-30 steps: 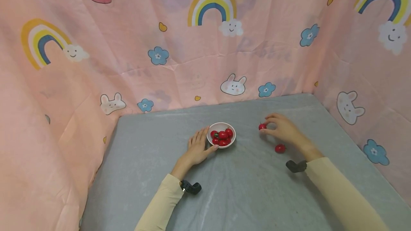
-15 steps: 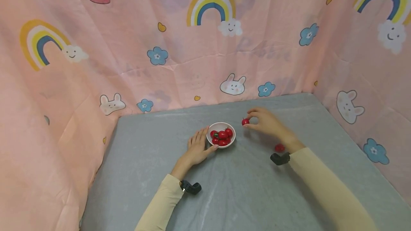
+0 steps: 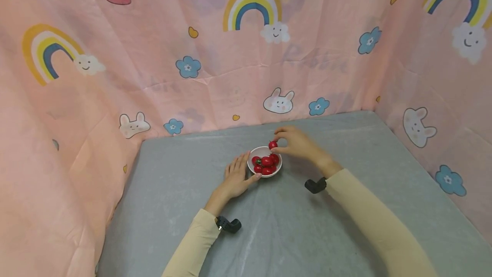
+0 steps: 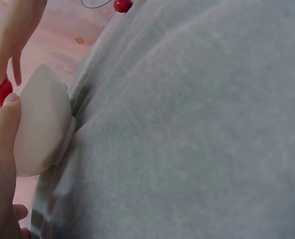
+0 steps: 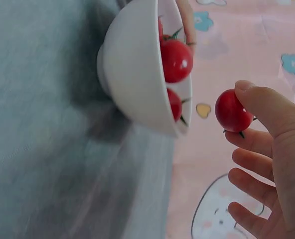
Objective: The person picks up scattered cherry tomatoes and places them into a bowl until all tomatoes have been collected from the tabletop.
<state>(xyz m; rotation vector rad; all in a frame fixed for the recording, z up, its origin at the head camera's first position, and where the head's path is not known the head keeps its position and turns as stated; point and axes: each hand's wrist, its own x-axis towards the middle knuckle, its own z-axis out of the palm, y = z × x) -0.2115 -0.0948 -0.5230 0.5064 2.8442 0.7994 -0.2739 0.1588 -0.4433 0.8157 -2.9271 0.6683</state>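
Note:
A small white bowl [image 3: 256, 152] with several red cherry tomatoes [image 3: 266, 162] in it stands on the grey cloth. Beside it on the left, my left hand [image 3: 235, 181] touches the bowl with straight fingers, its thumb at the near rim. My right hand [image 3: 301, 145] pinches one cherry tomato [image 5: 232, 110] between thumb and index finger, just above the far right of the rim. In the right wrist view the other fingers of that hand are spread loosely. Another cherry tomato [image 4: 121, 5] lies on the cloth in the left wrist view; the right forearm hides it from the head view.
A grey cloth [image 3: 184, 183] covers the table. Pink printed curtains [image 3: 215, 97] rise at the back and both sides. Each wrist wears a black camera mount, one by the left sleeve [image 3: 192, 238] and one by the right sleeve [image 3: 376, 217].
My right hand has carried its cherry tomato leftward from the right of the table to above the bowl. The forearm now covers the loose tomato. The left hand and bowl have stayed put.

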